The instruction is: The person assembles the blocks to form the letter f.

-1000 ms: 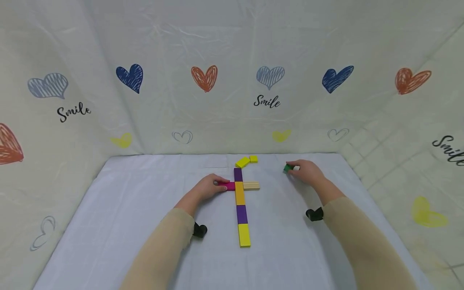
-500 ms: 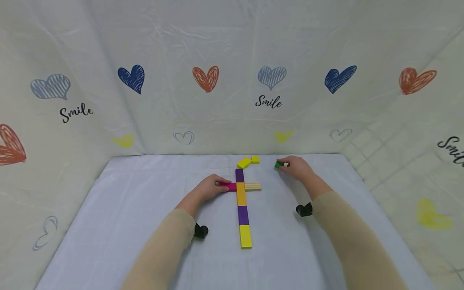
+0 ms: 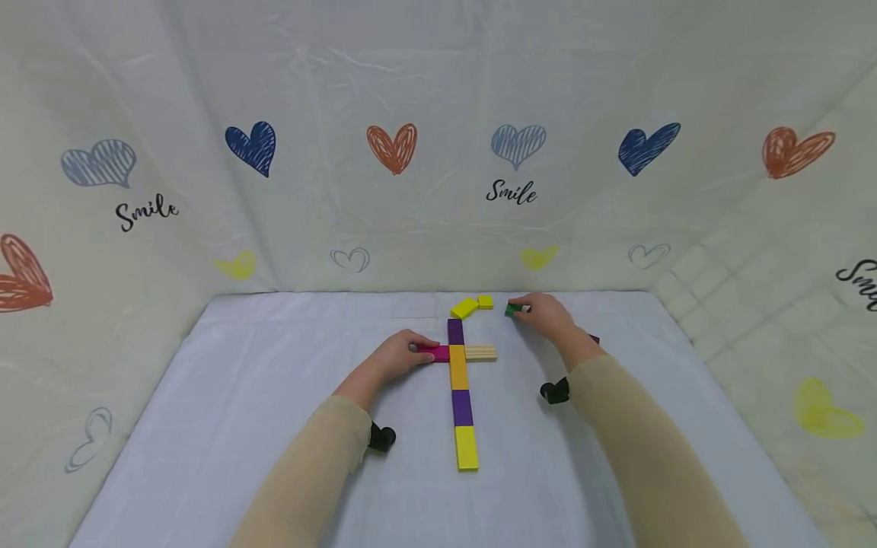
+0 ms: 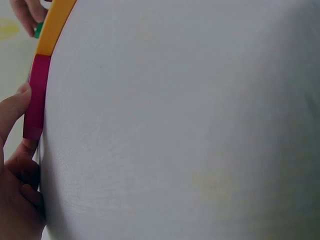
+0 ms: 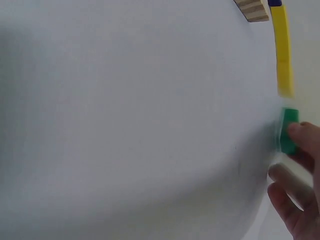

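In the head view my left hand (image 3: 393, 356) holds a magenta block (image 3: 441, 354) between thumb and fingers. That block lies with its end against an orange block (image 3: 458, 367). At the back right, my right hand (image 3: 548, 316) pinches a small green block (image 3: 511, 310), a little to the right of a short yellow block (image 3: 485, 302). Another yellow block (image 3: 464, 307) slants beside that one, near the top of a purple block (image 3: 455, 332). The right wrist view shows the green block (image 5: 289, 131) just apart from the yellow row (image 5: 283, 55).
A ridged natural-wood block (image 3: 481, 353) lies right of the orange one. Below it, a second purple block (image 3: 462, 408) and a long yellow block (image 3: 467, 448) continue the line. A small dark thing (image 3: 595, 339) shows behind my right wrist. White cloth (image 3: 274, 396) covers the table.
My right hand has moved left with the green block, closer to the short yellow block. A dark thing behind the right wrist has come into view. My left hand stays on the magenta block.
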The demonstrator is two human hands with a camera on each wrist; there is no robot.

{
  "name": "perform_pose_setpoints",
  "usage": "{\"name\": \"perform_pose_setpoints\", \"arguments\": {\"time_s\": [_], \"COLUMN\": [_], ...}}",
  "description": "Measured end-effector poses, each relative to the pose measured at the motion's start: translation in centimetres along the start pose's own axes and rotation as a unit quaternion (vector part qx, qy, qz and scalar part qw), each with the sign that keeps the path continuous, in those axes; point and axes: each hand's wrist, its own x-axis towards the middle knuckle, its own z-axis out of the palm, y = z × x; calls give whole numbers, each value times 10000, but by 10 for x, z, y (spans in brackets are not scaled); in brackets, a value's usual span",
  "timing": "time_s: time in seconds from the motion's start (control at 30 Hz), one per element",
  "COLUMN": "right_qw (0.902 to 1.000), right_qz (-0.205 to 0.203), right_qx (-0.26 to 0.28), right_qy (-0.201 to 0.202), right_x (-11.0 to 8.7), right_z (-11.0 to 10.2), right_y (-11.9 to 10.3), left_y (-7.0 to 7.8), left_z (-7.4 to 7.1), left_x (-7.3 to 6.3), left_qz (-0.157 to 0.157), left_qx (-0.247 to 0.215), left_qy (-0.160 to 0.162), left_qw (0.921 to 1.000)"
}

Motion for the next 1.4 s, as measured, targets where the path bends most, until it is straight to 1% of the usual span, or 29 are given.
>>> {"name": "perform_pose_setpoints", "arguments": {"time_s": [0.23,0.47,0.7,0.87,1.17,1.4], "right_qw": [9998,9994,9987,9984,9983,9983], "right_qz": [181,288,481,495,507,510], "right_qx": [105,49,56,141,234,241], "right_qy": [71,183,171,249,138,146], "right_x": [5,7,9,10,15,14], "right_z": [6,8,10,9,14,13], "right_y": [-10,-20,-24,-24,-23,-27], "left_y": [-1,-1,0,2,1,1], "left_z": [0,-1,-1,-1,-1,-1], "left_x": [1,0,-1,-1,-1,-1], "left_qz": [-19,-3,-63,-57,-15,-67], "left_qx": [46,57,23,-11,30,21], "left_qy": [-7,-19,-32,-42,-24,0], "left_qw": [10000,10000,10000,10000,10000,10000]}}
